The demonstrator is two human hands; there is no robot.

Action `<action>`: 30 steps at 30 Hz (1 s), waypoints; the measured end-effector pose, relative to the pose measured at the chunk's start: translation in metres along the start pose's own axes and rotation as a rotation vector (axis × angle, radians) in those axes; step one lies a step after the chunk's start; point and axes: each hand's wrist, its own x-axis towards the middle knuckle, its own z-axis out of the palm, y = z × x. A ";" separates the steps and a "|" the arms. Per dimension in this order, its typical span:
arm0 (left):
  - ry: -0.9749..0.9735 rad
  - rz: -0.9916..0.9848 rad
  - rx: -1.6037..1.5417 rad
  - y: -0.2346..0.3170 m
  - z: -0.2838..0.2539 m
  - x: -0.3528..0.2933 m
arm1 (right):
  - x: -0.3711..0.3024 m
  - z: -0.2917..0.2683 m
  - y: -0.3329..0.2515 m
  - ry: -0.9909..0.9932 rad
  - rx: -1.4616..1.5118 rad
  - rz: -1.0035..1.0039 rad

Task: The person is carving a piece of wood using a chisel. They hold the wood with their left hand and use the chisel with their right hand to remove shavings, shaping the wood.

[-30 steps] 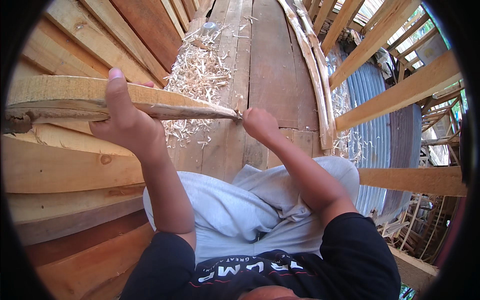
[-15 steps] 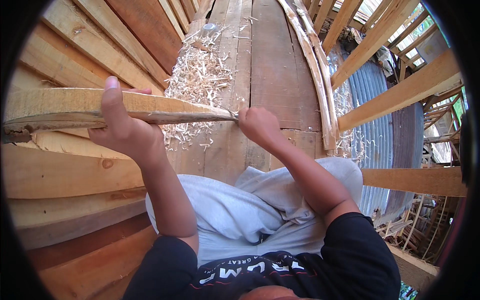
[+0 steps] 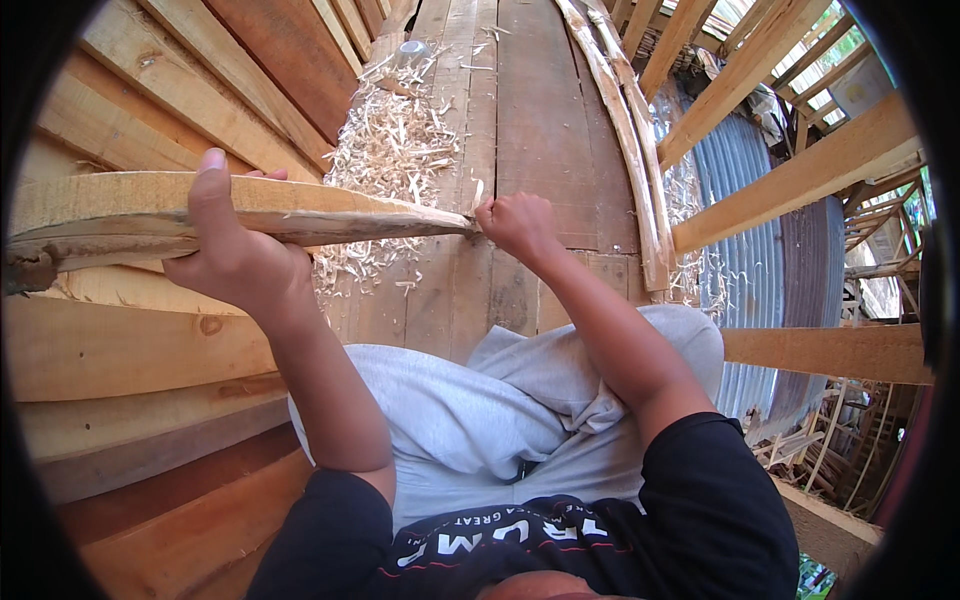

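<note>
A long piece of wood (image 3: 345, 216) lies level across the view, thick and bark-edged at the far left and tapering to a thin tip. My left hand (image 3: 245, 245) is closed round its thick part, thumb up in front and fingertips showing behind. At the tip, my right hand (image 3: 521, 226) is a fist round a thin dark blade-like tool, mostly hidden by the fingers. A pale curl of wood (image 3: 478, 189) stands up from the tip beside this fist.
Wood shavings (image 3: 395, 145) cover the plank floor (image 3: 545, 130) beyond the workpiece. A small clear cup (image 3: 411, 52) stands behind them. Boards (image 3: 140, 345) line the left; two long poles (image 3: 625, 125) lie to the right, near upright posts (image 3: 790, 175) and corrugated metal sheet (image 3: 740, 250).
My right fist has shifted slightly up and away at the tip, and the curl of wood there stands higher. My left hand has moved a little left with the wood.
</note>
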 end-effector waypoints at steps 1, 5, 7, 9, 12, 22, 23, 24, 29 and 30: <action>-0.002 -0.025 -0.017 -0.002 -0.002 0.002 | 0.001 0.000 0.003 0.051 -0.005 -0.010; -0.158 -0.026 -0.071 -0.003 -0.008 0.002 | 0.010 0.019 0.044 0.199 0.019 0.160; -0.175 0.017 -0.063 0.003 -0.001 -0.002 | 0.017 0.018 0.053 0.058 0.187 0.375; -0.187 0.018 -0.069 0.002 -0.004 -0.001 | 0.018 -0.003 0.048 -0.294 0.480 0.603; -0.158 -0.002 -0.074 -0.001 -0.004 0.001 | 0.012 0.002 0.049 -0.349 0.627 0.499; -0.149 -0.023 -0.065 -0.005 -0.007 0.005 | -0.015 0.002 0.007 -0.549 1.052 0.774; -0.145 -0.025 -0.064 -0.005 -0.008 0.005 | -0.019 0.001 0.000 -0.490 1.039 0.759; -0.141 -0.027 -0.063 -0.006 -0.008 0.005 | -0.022 -0.001 -0.006 -0.432 1.025 0.745; -0.113 -0.044 -0.063 -0.003 -0.004 0.002 | -0.021 0.008 -0.005 -0.298 0.677 0.475; -0.119 -0.039 -0.064 -0.003 -0.005 0.002 | -0.021 0.002 -0.003 -0.333 0.646 0.424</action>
